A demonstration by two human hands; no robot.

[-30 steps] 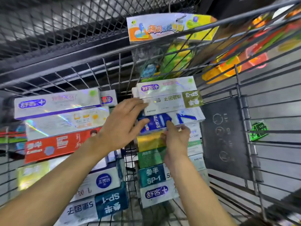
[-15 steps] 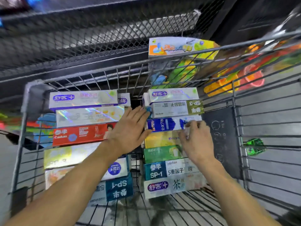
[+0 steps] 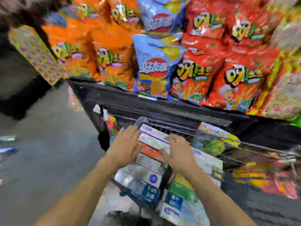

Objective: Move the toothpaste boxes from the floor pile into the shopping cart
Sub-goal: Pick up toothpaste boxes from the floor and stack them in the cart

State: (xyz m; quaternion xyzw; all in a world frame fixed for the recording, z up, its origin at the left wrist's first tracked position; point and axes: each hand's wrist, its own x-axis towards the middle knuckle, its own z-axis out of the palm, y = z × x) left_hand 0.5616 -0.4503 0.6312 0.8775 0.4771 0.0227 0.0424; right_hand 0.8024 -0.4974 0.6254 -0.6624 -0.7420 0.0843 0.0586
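Toothpaste boxes (image 3: 152, 141): we find them stacked inside the shopping cart (image 3: 211, 136).
Left hand (image 3: 125, 146): flat, fingers spread, at the stack's left side, gripping nothing.
Right hand (image 3: 178, 153): fingers extended over the stack's right end, holding nothing.
Snack bags (image 3: 192, 74): shelved beyond the cart.

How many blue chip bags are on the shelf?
2: one blue bag at centre in the lower row, a second directly above it. The frame is blurred, so more may be hidden.
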